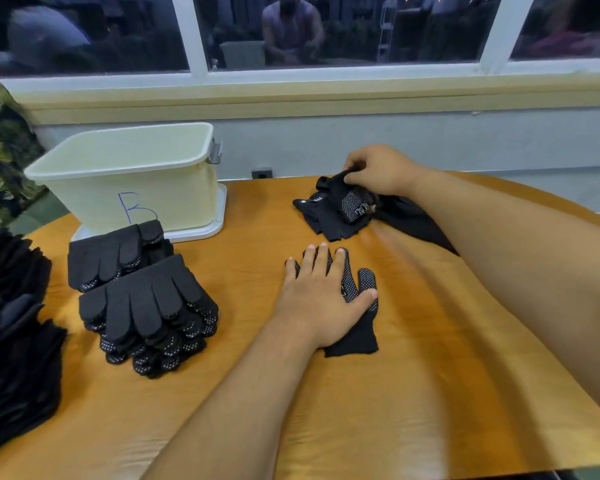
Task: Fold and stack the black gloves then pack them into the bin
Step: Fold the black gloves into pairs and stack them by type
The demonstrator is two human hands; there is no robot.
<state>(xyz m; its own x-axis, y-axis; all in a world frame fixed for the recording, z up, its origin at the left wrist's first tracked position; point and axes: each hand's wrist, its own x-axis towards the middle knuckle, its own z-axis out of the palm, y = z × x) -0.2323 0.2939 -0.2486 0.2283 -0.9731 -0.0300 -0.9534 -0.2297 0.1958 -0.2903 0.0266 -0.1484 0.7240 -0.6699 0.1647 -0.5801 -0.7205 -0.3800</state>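
The left hand (321,299) lies flat, fingers (321,258) spread wide, pressing a single black knit glove with white grip dots (355,306) onto the orange-brown wooden desk (430,358). It holds nothing; it only pins the glove down. The glove's long axis runs away from the person, cuff nearest and fingertips pointing toward the window, in line with the hand on top of it.

The right hand (378,169) reaches to the far side of the desk, its fingers pinched closed on one black glove from the small loose heap of black dotted gloves (333,216). How much of that glove is lifted clear of the heap cannot be told, since the fabric is bunched under the hand.

The heap lies beyond and slightly right of the pinned glove, close to it but apart. The right hand is the nearer hand to the heap; the left hand is the nearer hand to the flat glove.

Two stacks of finished black gloves (146,299) stand on the left, just in front of the cream rectangular plastic bin marked "B" (136,174). The next move probably brings the pinched glove toward the person, aligned on the pinned glove.
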